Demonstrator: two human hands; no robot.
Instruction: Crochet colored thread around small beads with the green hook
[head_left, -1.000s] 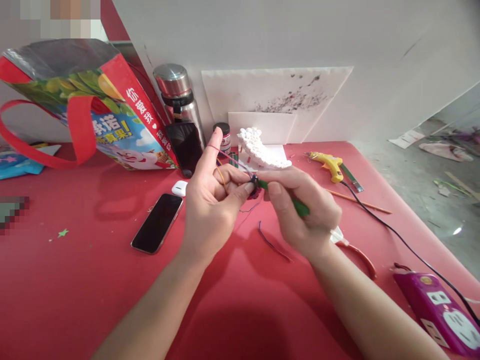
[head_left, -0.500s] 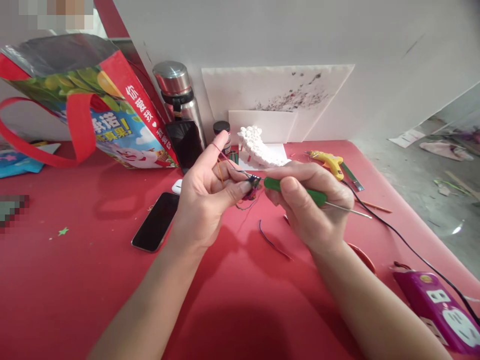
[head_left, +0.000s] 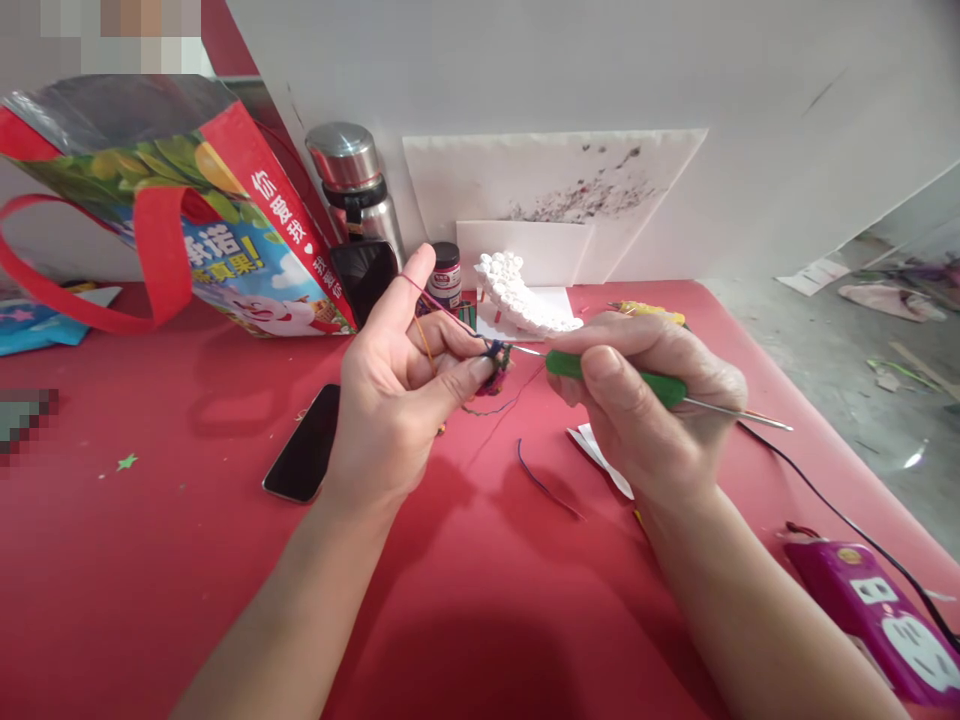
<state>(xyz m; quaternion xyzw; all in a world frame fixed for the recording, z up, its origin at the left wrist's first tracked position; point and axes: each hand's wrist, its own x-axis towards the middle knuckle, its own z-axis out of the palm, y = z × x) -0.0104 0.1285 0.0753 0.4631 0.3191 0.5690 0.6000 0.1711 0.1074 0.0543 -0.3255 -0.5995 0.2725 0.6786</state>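
My left hand (head_left: 397,395) pinches a small dark multicoloured crochet piece (head_left: 495,368) between thumb and fingers. A purple-red yarn (head_left: 427,297) runs over the raised index finger down to the piece, and an orange strand hangs by the other fingers. In my right hand (head_left: 649,400) is a crochet hook (head_left: 566,364) with a green handle and a metal shaft at each end. Its left tip reaches the edge of the crochet piece; whether it sits in a loop is too small to tell. Below lies a loose cut of dark yarn (head_left: 541,482) on the red tabletop.
A phone (head_left: 304,445) lies left of my left hand. Behind stand a colourful bag (head_left: 255,260), a steel flask (head_left: 345,160), a dark jar (head_left: 446,275) and a white beaded ornament (head_left: 517,295). On the right are a yellow glue gun (head_left: 649,312) and a purple power strip (head_left: 870,610).
My right hand with the crochet hook has moved right, baring more metal shaft beside the piece. My left hand has shifted slightly left with the crochet piece.
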